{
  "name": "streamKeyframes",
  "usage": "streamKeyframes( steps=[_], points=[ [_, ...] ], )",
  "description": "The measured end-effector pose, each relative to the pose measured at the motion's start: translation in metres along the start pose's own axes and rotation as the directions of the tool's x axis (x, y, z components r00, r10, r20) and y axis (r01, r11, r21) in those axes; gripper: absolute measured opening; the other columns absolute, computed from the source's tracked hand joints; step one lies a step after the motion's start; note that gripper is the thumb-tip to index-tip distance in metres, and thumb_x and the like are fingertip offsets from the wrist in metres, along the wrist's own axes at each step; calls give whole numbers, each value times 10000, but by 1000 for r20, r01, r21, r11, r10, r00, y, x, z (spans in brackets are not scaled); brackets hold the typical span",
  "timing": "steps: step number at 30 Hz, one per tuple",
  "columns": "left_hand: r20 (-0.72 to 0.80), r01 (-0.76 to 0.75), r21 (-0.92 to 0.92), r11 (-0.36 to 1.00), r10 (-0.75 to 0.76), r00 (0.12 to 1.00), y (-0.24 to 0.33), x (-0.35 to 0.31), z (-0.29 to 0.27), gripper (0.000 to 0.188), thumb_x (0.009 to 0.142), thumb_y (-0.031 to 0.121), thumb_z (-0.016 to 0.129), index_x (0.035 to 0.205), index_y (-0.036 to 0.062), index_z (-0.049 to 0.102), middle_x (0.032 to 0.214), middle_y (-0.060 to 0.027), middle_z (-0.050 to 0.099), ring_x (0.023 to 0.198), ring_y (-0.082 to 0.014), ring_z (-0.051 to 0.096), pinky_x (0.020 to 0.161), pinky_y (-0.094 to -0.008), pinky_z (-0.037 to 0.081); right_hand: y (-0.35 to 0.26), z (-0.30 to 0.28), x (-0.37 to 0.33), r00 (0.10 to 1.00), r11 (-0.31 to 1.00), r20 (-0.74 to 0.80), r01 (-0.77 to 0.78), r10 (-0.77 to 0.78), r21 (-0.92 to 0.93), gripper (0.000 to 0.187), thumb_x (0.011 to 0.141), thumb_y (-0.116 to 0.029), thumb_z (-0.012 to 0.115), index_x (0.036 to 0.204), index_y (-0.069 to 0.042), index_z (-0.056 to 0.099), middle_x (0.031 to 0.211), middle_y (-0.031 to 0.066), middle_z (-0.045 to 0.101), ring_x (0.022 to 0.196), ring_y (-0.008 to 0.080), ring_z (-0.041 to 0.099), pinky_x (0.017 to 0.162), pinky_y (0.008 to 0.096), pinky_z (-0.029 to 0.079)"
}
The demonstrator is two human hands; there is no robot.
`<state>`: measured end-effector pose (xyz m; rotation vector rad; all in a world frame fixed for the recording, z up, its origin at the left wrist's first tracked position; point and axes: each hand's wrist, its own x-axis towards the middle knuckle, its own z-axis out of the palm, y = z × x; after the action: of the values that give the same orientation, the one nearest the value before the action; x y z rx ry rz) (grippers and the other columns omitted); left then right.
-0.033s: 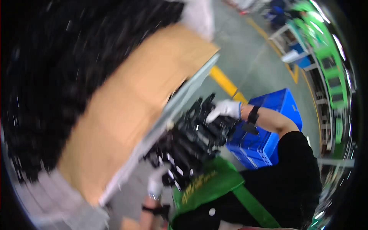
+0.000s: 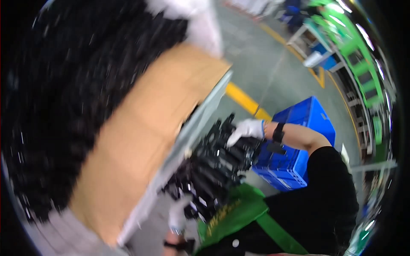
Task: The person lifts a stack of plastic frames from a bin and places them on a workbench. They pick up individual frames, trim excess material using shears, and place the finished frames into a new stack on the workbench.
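An armful of long, black plastic parts [image 2: 209,168] is held between my two hands, close against the green apron on my front. My right hand [image 2: 247,130], in a white glove, grips the far end of the pile from above. My left hand [image 2: 179,211], also white-gloved and blurred, clasps the near end, with its fingers partly hidden by the parts. Just left of the pile runs the edge of a big cardboard-lined box [image 2: 132,132]. Heaped inside that box are many more black pieces [image 2: 64,111], smeared by motion.
A blue plastic crate [image 2: 284,164] stands on the floor under my right forearm. White plastic sheeting [image 2: 205,32] hangs over the box's far corner. Yellow lines [image 2: 243,100] mark the grey floor. Green racks or machines [image 2: 363,77] line the far right.
The box, with its cardboard wall, has shifted a little down and left in the picture. Both hands sit slightly lower, still holding the black parts.
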<state>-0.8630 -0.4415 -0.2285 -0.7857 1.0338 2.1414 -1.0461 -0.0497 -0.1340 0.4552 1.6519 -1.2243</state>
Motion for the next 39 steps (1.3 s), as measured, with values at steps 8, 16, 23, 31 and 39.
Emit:
streamKeyframes(
  steps=[8, 16, 23, 31, 39],
  points=[
    [-6, 139, 112, 984, -139, 990, 63, -20, 82, 517, 932, 175, 713, 1420, 74, 579, 1232, -97, 691, 1034, -251, 686, 861, -405, 592, -32, -15, -95, 984, 989, -168, 74, -52, 128, 288, 758, -245, 921, 992, -106, 826, 977, 80, 797, 788, 215, 751, 736, 397, 619],
    [218, -299, 98, 949, 272, 937, 181, -101, 154, 416, 903, 67, 616, 1315, 7, 628, 1159, -105, 724, 1018, -245, 721, 899, -361, 598, -120, 16, -140, 895, 884, -216, 429, -390, 183, 374, 830, -156, 837, 1161, -18, 729, 1029, 110, 775, 841, 187, 749, 763, 339, 622],
    [212, -518, 535, 668, 487, 847, 290, -57, 121, 220, 894, 225, 727, 1042, 63, 741, 942, -25, 716, 851, -145, 680, 812, -320, 568, -195, 1, -83, 839, 760, 34, 473, -542, 445, 437, 890, -70, 677, 1314, 30, 644, 1120, 200, 761, 934, 324, 777, 890, 474, 646],
    [71, -453, 513, 729, 490, 869, 410, -87, 131, 167, 848, 286, 767, 873, 125, 731, 730, 37, 648, 617, -87, 588, 570, -269, 475, -322, 12, -76, 786, 765, 136, 521, -603, 378, 313, 952, -120, 681, 1246, -12, 695, 1049, 147, 782, 838, 262, 779, 783, 428, 663],
    [-138, -412, 515, 752, 548, 825, 492, -65, 52, 314, 858, 224, 718, 1088, 15, 759, 1004, -104, 790, 904, -248, 764, 883, -404, 633, -399, 29, -6, 753, 782, 214, 588, -622, 207, 285, 886, -266, 825, 1099, -78, 799, 1021, 49, 788, 891, 158, 720, 854, 333, 584]
  ],
)
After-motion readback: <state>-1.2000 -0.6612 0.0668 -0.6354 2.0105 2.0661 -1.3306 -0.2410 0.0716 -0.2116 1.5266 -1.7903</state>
